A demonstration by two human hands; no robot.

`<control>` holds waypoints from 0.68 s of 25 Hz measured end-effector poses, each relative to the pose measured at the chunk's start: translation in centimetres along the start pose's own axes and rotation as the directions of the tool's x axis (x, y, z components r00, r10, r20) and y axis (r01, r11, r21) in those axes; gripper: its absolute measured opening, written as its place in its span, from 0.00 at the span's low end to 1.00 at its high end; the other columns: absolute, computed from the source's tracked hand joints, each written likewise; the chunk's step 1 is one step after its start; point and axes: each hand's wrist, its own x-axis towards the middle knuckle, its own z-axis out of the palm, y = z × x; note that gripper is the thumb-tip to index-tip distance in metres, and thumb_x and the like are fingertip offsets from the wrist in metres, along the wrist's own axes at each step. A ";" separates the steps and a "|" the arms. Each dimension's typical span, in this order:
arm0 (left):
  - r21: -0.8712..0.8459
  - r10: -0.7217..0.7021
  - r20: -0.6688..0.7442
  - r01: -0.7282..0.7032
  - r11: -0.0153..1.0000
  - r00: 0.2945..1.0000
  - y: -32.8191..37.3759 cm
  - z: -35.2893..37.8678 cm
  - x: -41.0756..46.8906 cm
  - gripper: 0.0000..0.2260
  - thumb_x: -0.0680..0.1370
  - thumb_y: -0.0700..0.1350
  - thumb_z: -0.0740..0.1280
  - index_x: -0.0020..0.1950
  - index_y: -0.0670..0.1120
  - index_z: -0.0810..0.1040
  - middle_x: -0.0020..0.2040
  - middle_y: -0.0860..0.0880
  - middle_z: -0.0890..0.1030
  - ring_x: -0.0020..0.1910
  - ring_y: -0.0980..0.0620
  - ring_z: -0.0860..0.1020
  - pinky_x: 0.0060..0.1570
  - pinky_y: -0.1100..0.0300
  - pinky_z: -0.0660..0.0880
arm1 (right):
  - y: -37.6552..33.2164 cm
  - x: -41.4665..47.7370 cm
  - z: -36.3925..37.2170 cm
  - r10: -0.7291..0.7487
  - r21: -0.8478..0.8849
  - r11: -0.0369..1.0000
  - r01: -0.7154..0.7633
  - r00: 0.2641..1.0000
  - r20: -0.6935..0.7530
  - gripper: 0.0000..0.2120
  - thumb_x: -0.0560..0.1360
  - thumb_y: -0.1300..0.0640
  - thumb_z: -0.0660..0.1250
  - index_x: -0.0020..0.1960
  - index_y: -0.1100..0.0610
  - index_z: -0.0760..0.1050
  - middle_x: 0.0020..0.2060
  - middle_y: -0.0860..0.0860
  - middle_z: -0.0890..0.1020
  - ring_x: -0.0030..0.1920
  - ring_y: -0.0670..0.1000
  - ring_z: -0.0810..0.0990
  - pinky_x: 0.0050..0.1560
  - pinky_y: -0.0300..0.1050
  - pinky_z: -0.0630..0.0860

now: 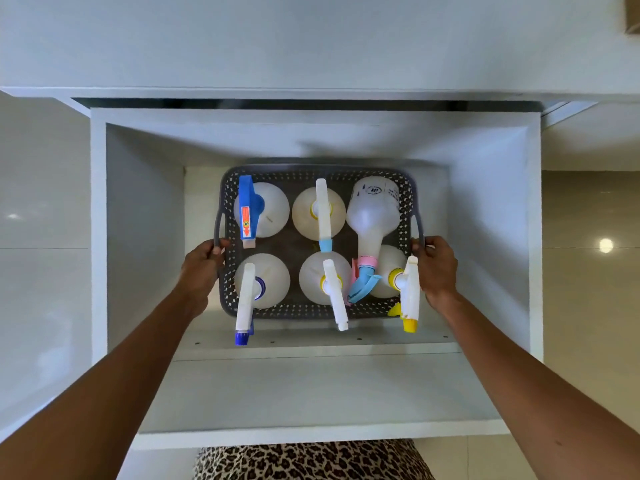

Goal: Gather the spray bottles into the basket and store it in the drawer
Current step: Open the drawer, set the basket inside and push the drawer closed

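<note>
A dark grey perforated basket sits low inside the open white drawer. Several translucent spray bottles stand in it. One has a blue trigger head, and others carry white heads. A bottle with a pink collar lies tilted across the right side. A yellow-tipped sprayer pokes over the basket's near right rim. My left hand grips the left handle, and my right hand grips the right handle.
The drawer's white walls enclose the basket with a gap on each side. A white countertop edge overhangs the back. Glossy tiled floor shows to the right, and leopard-print clothing lies below the drawer front.
</note>
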 end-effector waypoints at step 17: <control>0.196 0.154 -0.057 -0.140 0.971 0.986 4.0 -1.7 -5.2 0.14 0.81 0.46 0.53 0.62 0.46 0.72 0.56 0.46 0.76 0.53 0.49 0.74 0.53 0.54 0.74 | -10.9 -4.5 -1.9 -0.191 -0.319 0.891 0.323 0.904 0.383 0.13 0.67 0.59 0.74 0.51 0.60 0.78 0.50 0.56 0.82 0.49 0.54 0.81 0.52 0.49 0.78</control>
